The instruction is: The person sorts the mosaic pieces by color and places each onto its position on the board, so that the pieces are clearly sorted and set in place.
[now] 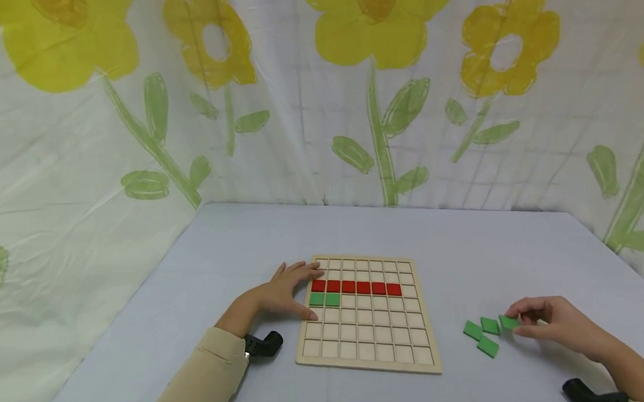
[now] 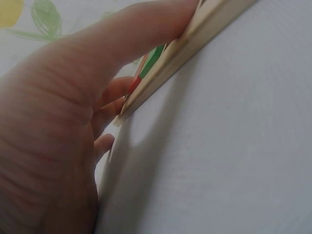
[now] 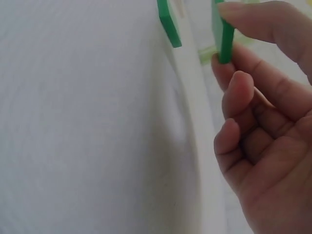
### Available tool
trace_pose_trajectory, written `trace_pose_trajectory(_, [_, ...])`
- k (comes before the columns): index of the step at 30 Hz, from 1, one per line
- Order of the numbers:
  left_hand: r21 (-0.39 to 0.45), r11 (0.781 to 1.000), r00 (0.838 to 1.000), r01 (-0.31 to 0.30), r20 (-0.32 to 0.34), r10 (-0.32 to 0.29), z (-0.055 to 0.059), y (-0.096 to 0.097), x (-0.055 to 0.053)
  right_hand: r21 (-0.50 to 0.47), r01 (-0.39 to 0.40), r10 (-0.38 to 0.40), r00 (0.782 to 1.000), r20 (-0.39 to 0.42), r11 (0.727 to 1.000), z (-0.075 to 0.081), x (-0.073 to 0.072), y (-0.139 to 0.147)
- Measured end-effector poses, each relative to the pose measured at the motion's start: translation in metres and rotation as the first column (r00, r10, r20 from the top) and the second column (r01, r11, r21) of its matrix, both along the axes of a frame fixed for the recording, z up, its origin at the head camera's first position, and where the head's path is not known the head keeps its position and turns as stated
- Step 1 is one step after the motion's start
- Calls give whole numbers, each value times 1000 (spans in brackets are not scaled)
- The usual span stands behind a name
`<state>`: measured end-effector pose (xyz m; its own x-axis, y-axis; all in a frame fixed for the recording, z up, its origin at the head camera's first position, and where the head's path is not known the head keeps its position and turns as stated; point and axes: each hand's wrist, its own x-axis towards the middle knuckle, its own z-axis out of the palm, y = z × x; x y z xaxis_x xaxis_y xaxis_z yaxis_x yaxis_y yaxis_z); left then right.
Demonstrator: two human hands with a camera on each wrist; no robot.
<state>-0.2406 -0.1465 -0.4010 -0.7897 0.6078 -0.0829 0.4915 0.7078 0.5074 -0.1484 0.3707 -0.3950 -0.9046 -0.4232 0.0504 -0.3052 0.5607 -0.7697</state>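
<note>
A wooden grid board (image 1: 362, 333) lies on the table, with a row of red square tiles (image 1: 363, 287) and two green tiles (image 1: 332, 300) below the row's left end. My left hand (image 1: 283, 291) rests on the board's left edge, fingers spread and thumb on the rim; the left wrist view shows the thumb against the wooden edge (image 2: 195, 44). To the right of the board, my right hand (image 1: 560, 324) pinches a green tile (image 3: 225, 36) between thumb and index finger. Three loose green tiles (image 1: 488, 346) lie just left of that hand.
The table (image 1: 247, 241) has a pale cloth over it. Behind stands a white curtain (image 1: 286, 136) printed with yellow flowers. A black wrist camera (image 1: 264, 345) sits on the left wrist, another (image 1: 591, 393) on the right.
</note>
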Motion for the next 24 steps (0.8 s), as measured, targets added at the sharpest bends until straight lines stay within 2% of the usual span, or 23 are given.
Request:
trace_pose_trajectory(8, [-3, 1000, 1000, -4, -1, 4, 0, 0, 0, -1, -5, 5, 998, -60, 1000, 6, -3, -9])
trace_pose_trajectory(17, [4, 1000, 1000, -2, 9, 2, -2, 1, -2, 62, 117, -111, 990, -91, 991, 16, -7, -25])
trace_pose_trajectory(24, [-6, 1000, 1000, -2, 5, 2, -2, 1, -2, 59, 85, -78, 990, -114, 995, 20, -13, -41])
